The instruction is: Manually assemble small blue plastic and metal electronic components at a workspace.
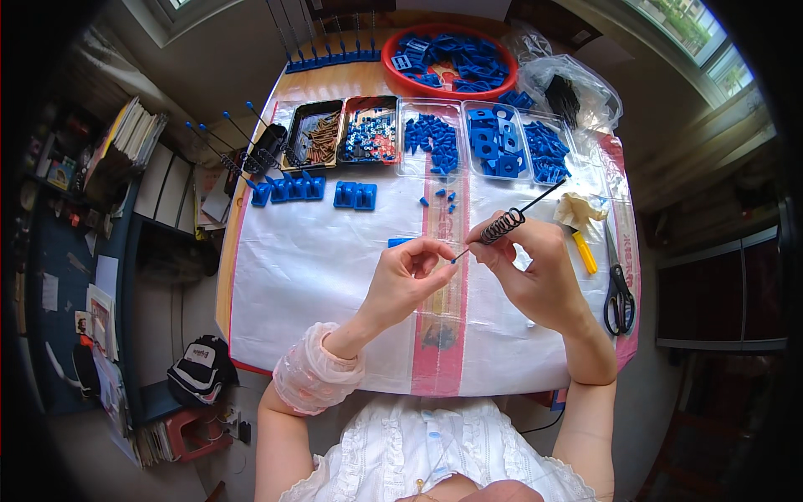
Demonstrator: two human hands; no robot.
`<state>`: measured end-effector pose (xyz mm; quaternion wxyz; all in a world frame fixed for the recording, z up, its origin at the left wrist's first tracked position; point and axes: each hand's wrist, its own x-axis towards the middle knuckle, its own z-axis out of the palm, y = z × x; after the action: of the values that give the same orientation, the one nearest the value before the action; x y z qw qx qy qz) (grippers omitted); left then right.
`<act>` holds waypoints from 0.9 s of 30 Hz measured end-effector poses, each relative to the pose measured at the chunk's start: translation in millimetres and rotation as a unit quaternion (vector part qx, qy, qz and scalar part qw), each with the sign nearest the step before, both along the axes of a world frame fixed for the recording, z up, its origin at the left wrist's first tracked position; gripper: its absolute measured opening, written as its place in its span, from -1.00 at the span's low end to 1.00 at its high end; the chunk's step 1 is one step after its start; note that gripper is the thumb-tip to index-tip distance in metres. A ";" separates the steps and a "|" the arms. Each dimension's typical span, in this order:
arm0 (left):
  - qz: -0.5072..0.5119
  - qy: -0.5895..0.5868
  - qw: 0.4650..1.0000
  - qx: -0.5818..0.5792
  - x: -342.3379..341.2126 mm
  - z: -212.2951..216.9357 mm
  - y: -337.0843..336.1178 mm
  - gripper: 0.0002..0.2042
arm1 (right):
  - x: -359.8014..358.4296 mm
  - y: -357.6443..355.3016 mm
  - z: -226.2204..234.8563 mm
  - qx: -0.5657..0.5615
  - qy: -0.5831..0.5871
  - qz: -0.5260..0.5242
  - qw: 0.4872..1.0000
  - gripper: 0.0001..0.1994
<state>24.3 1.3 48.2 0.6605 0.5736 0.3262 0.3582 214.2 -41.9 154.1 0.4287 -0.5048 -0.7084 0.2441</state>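
My right hand (542,272) grips a black coil spring (503,227) on a thin rod; the rod's dark end sticks out to the upper right. Its thin lower end points down-left to my left hand (406,280). There my thumb and finger pinch a small blue tip piece (454,261) at the rod's end. Whether the piece is seated on the rod is too small to tell. Beside my left fingers lies a blue cylindrical piece (400,242), partly covered. A few loose blue cone-shaped tips (437,201) lie beyond my hands on the white sheet (309,268).
Trays of copper-coloured screws (321,139), small nuts (369,135) and blue parts (495,142) line the far side. Behind them stands a red basin (389,74) of blue pieces. Assembled blue bases (355,196) sit left; scissors (619,299) and a yellow-handled tool (585,253) lie right.
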 end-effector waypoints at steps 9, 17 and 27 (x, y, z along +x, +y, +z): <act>-0.008 0.009 1.000 0.006 -0.4 0.1 -0.7 -0.87 | 1.5 -0.6 -0.5 -0.013 -0.018 0.009 1.000 -0.90; -0.007 0.018 1.000 0.008 -0.7 2.2 -1.2 -0.89 | -1.5 -0.2 0.9 -0.008 -0.022 0.008 1.000 -0.90; -0.005 0.008 1.000 0.004 -0.3 -0.1 -1.1 -0.88 | -1.9 0.0 -0.3 -0.006 -0.024 0.010 1.000 -0.89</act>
<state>24.0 0.2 48.1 0.6573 0.5810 0.3271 0.3514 212.3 -42.0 153.8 0.4060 -0.5059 -0.7222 0.2399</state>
